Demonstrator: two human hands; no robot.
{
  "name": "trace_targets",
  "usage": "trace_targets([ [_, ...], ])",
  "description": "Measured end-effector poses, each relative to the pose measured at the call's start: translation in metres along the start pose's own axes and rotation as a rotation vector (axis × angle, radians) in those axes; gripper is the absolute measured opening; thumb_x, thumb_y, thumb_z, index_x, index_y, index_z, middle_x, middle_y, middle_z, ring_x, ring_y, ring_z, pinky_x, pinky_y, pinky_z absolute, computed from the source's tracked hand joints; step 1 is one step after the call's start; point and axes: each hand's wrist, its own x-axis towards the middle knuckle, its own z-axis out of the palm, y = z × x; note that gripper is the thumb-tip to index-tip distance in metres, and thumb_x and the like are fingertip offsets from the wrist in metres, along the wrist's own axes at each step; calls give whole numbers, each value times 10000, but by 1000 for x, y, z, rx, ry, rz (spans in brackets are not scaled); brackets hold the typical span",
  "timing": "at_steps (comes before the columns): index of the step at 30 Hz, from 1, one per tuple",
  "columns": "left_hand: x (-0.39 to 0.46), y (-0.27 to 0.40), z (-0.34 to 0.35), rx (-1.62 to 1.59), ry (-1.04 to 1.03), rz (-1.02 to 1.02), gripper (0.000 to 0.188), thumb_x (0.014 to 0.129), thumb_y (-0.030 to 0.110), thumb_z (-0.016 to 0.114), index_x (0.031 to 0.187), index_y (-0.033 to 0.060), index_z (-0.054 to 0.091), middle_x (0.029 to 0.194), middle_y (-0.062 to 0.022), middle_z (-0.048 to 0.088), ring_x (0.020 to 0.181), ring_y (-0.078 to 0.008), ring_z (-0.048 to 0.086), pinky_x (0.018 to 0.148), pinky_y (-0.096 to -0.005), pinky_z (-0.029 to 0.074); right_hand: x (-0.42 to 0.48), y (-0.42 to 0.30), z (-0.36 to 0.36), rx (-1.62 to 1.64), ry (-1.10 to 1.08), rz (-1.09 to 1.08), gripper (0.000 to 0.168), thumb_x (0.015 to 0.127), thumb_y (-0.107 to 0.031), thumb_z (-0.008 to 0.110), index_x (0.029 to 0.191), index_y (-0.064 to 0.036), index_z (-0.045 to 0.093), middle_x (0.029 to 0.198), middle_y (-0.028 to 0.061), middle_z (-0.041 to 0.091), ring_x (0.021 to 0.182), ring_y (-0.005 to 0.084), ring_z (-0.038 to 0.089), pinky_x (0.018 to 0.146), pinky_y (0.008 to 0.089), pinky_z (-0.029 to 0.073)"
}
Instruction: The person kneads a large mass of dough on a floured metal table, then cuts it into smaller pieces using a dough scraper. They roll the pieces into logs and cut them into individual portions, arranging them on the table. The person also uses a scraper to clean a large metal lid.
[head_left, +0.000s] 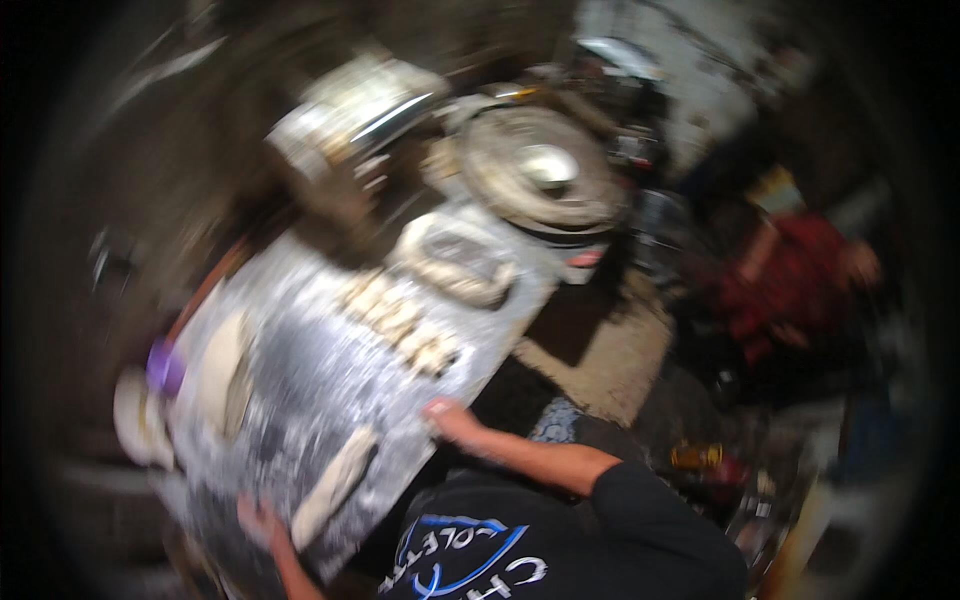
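Note:
The view is motion-blurred. On the floured metal work table (300, 375), a long roll of dough (334, 487) lies at the near side. Just left of it is my left hand (261, 519), its fingers apart and nothing seen in them. My right hand (452, 420) is at the table's near edge, close to a row of small dough pieces (397, 322); its fingers are too blurred to read. A larger slab of dough (227, 375) rests toward the left side. Farther up, a pale dough-like ring (454, 259) surrounds a grey middle.
A large round metal appliance (540, 169) with a shiny centre stands past the table's far end, beside a pale box-like object (360, 112). A purple object (165, 367) and a white rounded object (139, 420) are at the left edge. A person in red (787, 285) is at right.

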Motion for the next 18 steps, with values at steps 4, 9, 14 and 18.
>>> trace_targets([
  [4, -20, 99, 26, -29, -253, 199, 471, 747, 150, 707, 1170, -14, 580, 1148, -194, 589, 1081, -365, 542, 944, -433, 421, 1, 14, -1, -17, 52, 62, 180, 847, -247, 642, 867, -69, 657, 736, 30, 631, 566, 118, 560, 485, 270, 440],
  [9, -87, 163, 41, 220, -289, 178, 663, 731, 367, 715, 1268, 42, 501, 1271, -135, 508, 1215, -326, 441, 1063, -521, 250, 33, -31, -8, 343, -63, 320, 303, 928, -328, 492, 901, -66, 642, 749, 43, 641, 628, 147, 598, 577, 290, 477],
  [14, -90, 153, 34, 229, -325, 135, 707, 712, 380, 742, 1278, 41, 488, 1255, -134, 515, 1207, -320, 448, 1059, -522, 252, 132, -171, 16, -200, 6, -340, 283, 938, -223, 519, 1096, 6, 571, 1006, 169, 627, 960, 305, 591, 810, 385, 456],
  [18, -60, 182, 30, 107, -500, 153, 730, 689, 398, 770, 1268, 51, 492, 1246, -127, 518, 1195, -313, 452, 1050, -517, 262, 213, -231, 39, -500, 358, -1153, 279, 898, -174, 564, 1144, -44, 591, 1135, 177, 606, 1070, 345, 567, 933, 435, 435],
])
